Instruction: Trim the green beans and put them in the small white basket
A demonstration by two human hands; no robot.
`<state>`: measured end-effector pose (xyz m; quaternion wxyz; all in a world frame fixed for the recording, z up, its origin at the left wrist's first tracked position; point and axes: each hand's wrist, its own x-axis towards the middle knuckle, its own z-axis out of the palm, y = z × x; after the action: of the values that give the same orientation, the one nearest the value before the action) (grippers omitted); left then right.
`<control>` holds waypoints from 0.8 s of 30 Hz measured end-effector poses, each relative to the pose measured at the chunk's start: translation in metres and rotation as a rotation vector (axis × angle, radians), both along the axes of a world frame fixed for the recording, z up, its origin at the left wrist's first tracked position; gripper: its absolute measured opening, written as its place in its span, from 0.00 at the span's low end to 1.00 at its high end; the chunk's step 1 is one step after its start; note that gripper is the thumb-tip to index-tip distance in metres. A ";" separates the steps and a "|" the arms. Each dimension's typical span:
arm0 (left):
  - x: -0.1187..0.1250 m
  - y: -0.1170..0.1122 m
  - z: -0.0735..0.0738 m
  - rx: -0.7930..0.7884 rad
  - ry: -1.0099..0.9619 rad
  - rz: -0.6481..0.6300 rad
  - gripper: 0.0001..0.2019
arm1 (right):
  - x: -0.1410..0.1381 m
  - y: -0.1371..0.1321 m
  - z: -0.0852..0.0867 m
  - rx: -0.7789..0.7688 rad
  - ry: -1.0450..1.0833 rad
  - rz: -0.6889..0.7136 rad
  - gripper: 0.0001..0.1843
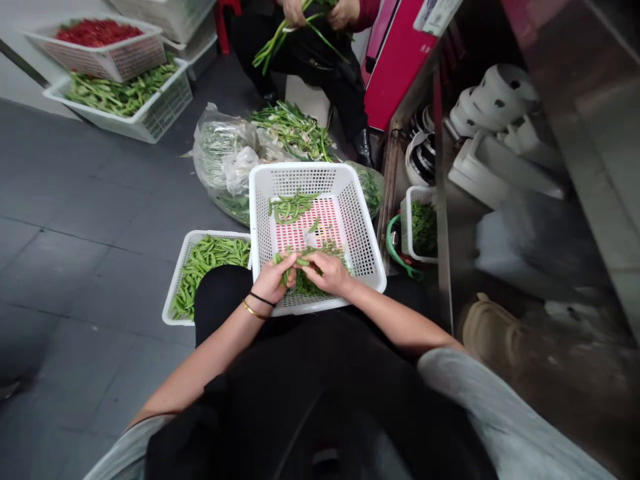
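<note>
A white plastic basket [363, 220] rests on my lap, with green pea pods [291, 207] at its far side and a heap of pods near my hands. My left hand [274, 279] and my right hand [327, 272] meet over that near heap. Both are pinched on one green pod [299, 262] held between them. My left wrist wears a black band and a gold bangle.
A second white basket of pea pods [205, 263] lies on the floor to my left. Clear bags of greens [227, 160] lie ahead. Another person's hands [320, 12] hold green stalks at the top. Baskets of red chillies [97, 33] and green beans [123, 93] stand far left; a steel counter stands right.
</note>
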<state>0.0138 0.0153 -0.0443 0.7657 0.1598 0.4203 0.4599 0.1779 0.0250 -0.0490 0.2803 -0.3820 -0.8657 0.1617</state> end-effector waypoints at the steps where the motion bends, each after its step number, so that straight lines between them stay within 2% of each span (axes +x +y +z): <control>1: 0.001 -0.003 0.002 0.015 0.023 0.009 0.17 | 0.003 -0.009 0.004 0.040 -0.060 0.005 0.11; 4: 0.002 -0.011 0.008 0.043 0.153 -0.011 0.18 | 0.012 -0.020 0.016 0.088 -0.287 0.060 0.15; 7: -0.001 -0.018 0.013 0.105 0.230 -0.119 0.17 | 0.017 -0.022 0.032 0.044 -0.363 0.242 0.17; 10: -0.005 -0.025 0.017 0.150 0.147 -0.335 0.16 | 0.015 -0.028 0.048 -0.101 -0.224 0.435 0.18; 13: -0.009 -0.031 0.021 0.167 0.051 -0.542 0.16 | 0.015 -0.034 0.058 -0.385 0.010 0.610 0.16; 14: -0.010 -0.032 0.022 0.173 0.038 -0.574 0.16 | 0.019 -0.033 0.059 -0.483 0.089 0.592 0.15; 15: -0.012 -0.032 0.023 0.178 0.036 -0.586 0.16 | 0.025 -0.031 0.059 -0.564 0.171 0.511 0.15; 17: -0.016 -0.031 0.024 0.181 0.043 -0.578 0.16 | 0.043 -0.021 0.057 -0.642 0.340 0.202 0.17; 19: -0.020 -0.030 0.024 0.185 0.057 -0.550 0.16 | 0.061 -0.010 0.056 -0.593 0.450 -0.117 0.20; 20: -0.021 -0.029 0.024 0.190 0.066 -0.533 0.15 | 0.067 -0.007 0.056 -0.519 0.444 -0.216 0.21; 21: -0.022 -0.029 0.024 0.197 0.077 -0.522 0.14 | 0.070 -0.005 0.057 -0.421 0.388 -0.259 0.20; 22: -0.023 -0.028 0.025 0.207 0.092 -0.520 0.13 | 0.069 -0.006 0.058 -0.312 0.284 -0.242 0.20; 24: -0.021 -0.028 0.026 0.237 0.137 -0.550 0.12 | 0.057 -0.013 0.059 -0.107 -0.002 -0.088 0.19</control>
<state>-0.0075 -0.0123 -0.0180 0.8074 0.3867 0.3552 0.2692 0.2345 0.0116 0.0099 0.2653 -0.4343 -0.8385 0.1947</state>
